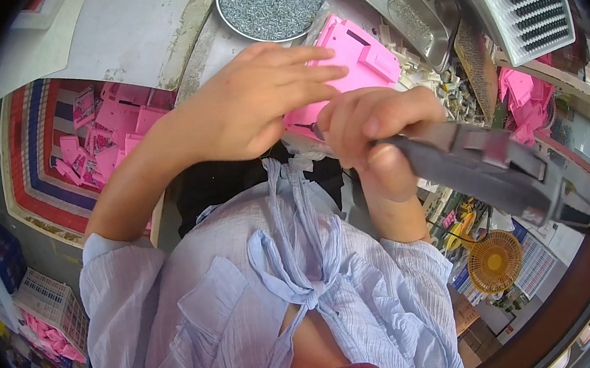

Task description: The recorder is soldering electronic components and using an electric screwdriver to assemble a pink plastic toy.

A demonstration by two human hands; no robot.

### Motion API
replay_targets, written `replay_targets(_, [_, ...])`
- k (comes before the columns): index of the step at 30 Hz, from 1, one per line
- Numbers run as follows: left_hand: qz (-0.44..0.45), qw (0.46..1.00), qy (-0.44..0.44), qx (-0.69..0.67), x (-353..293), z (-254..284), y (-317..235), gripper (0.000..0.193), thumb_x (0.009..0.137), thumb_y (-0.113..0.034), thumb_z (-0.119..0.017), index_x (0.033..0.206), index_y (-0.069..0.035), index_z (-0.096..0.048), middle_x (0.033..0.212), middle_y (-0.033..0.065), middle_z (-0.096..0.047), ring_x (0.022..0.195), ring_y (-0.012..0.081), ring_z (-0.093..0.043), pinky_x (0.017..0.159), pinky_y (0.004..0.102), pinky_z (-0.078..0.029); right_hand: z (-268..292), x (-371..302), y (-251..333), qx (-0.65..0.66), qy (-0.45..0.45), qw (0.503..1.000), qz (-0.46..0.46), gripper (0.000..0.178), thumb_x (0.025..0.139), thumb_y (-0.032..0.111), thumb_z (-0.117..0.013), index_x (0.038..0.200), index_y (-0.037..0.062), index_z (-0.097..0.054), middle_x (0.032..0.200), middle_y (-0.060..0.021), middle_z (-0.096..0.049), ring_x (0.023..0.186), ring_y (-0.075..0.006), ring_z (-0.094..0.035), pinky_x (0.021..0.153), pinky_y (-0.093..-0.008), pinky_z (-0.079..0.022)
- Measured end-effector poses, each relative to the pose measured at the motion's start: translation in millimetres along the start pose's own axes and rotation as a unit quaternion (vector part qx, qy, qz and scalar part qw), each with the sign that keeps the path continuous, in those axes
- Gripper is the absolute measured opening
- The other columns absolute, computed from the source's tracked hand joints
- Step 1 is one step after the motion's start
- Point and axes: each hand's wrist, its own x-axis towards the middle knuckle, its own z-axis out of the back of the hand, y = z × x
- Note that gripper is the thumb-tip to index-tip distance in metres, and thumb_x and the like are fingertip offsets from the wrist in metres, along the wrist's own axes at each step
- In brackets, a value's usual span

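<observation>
A pink plastic housing (pixel 359 51) lies on the bench in front of me, partly covered by my hands. My left hand (pixel 257 98) rests across it with fingers stretched out flat. In my right hand (pixel 382 121) is a dark power screwdriver (pixel 476 165), gripped near its front end. Its body slants off to the right, and its thin bit points left, low over the housing's near side beneath my left hand. Whether the bit touches a screw is hidden.
A round metal dish (pixel 221 13) full of small screws stands beyond my hands. Right of it are a compartmented metal tray (pixel 378 4) with small hardware and a white ridged rack (pixel 543 43). Pink parts (pixel 116 120) fill a bin at left. A yellow basket (pixel 495 262) sits lower right.
</observation>
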Motion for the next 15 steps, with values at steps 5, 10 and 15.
replay_targets(5, [-0.012, 0.994, 0.072, 0.085, -3, -13, 11, 0.037, 0.080, -0.014, -0.073, 0.117, -0.015, -0.072, 0.138, 0.0004, -0.065, 0.138, 0.0164, -0.051, 0.103, 0.0450, -0.040, -4, -6, -15, -0.103, 0.010, 0.995, 0.010, 0.024, 0.096, 0.017, -0.072, 0.097, 0.0051, -0.051, 0.065, -0.0059, -0.054, 0.054, -0.0176, -0.051, 0.056, -0.0354, -0.045])
replay_targets(10, [0.013, 0.993, 0.078, 0.087, -9, -16, 10, 0.041, 0.084, -0.020, -0.072, 0.124, -0.015, -0.069, 0.139, 0.0019, -0.065, 0.135, 0.0162, -0.054, 0.100, 0.0454, -0.037, -3, -2, -35, -0.169, 0.076, 0.977, 0.107, 0.018, 0.092, 0.006, -0.070, 0.091, 0.0037, -0.053, 0.062, -0.0072, -0.057, 0.054, -0.0195, -0.055, 0.058, -0.0364, -0.051])
replay_targets(15, [0.004, 0.992, 0.090, 0.085, 0, -13, 6, 0.043, 0.084, -0.014, -0.069, 0.126, -0.012, -0.068, 0.137, 0.0057, -0.066, 0.131, 0.0200, -0.057, 0.099, 0.0460, -0.036, 12, 0, -17, -0.169, 0.064, 0.983, 0.046, 0.016, 0.091, 0.007, -0.071, 0.094, 0.0015, -0.057, 0.061, -0.0069, -0.057, 0.050, -0.0205, -0.055, 0.054, -0.0368, -0.051])
